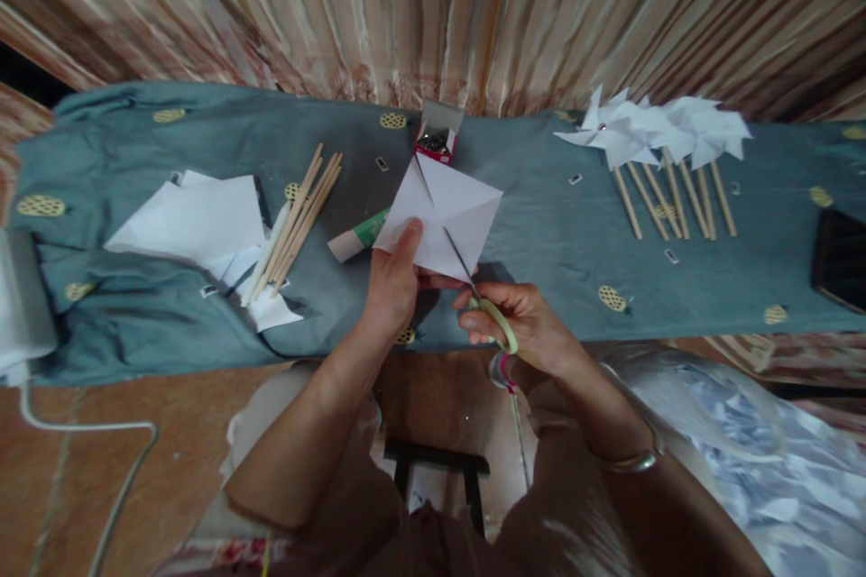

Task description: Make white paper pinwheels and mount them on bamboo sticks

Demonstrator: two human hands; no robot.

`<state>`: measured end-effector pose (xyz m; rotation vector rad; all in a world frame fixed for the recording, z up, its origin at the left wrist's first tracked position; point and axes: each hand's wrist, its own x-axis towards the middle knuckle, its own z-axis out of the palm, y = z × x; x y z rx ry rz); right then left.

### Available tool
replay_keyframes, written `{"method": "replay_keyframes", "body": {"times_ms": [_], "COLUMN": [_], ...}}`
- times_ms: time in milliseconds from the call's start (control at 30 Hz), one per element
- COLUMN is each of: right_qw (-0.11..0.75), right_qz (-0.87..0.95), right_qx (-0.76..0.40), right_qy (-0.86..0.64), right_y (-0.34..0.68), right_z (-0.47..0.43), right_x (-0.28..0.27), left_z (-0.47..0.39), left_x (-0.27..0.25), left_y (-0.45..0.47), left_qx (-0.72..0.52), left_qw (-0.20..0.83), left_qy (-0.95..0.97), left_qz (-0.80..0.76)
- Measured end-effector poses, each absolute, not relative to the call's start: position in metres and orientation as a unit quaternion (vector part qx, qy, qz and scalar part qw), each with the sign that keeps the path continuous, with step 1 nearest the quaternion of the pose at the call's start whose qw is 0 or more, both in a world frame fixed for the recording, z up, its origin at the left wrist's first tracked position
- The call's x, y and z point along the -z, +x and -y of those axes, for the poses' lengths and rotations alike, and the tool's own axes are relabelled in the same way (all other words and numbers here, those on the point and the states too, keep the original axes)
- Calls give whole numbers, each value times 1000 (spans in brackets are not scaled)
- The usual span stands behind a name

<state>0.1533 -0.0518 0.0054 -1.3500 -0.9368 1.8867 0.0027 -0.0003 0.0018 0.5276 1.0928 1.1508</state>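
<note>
My left hand pinches a square sheet of white paper by its near left side, thumb on top and fingers beneath. The sheet has crease lines and a slit running in from its far corner. In my right hand is a pair of scissors with pale yellow-green handles. Their blades lie at the sheet's near corner and point toward its middle. A green and white glue stick lies just left of the paper. Behind the sheet stands a small open box of metal pins or tacks.
Several wooden sticks and white paper sheets lie to the left on the green cloth. Finished paper pinwheels on sticks rest at the right. A dark phone-like object is at the right edge, a white device with a cable at the left.
</note>
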Motion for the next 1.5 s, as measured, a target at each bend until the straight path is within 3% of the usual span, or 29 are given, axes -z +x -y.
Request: {"method": "replay_keyframes", "body": {"times_ms": [467,867,1033,1267,1500], "right_qw": [301,190,265,443,451], "right_qz": [368,431,450,448,444], "right_qx": [-721,-755,-718,-515,-508], "right_qy": [-504,-455,-461,-581,-584], "right_y": [152,194,211,216,212], "right_z": [50,52,52,35,33], "right_x": [-11,-26,-29,-23,-14], "left_z": [-2,-17,-16,-11,-2], "left_x": [4,-4,-4,3,6], "left_y": [1,-15,-15,-10,-4], "left_qx": [-528,-602,-593,-538,-451], "left_qw": [639,618,628,664,695], "left_qy": [258,212,233,280,325], "left_qz": [-496,-460,-448,-437,-455]}}
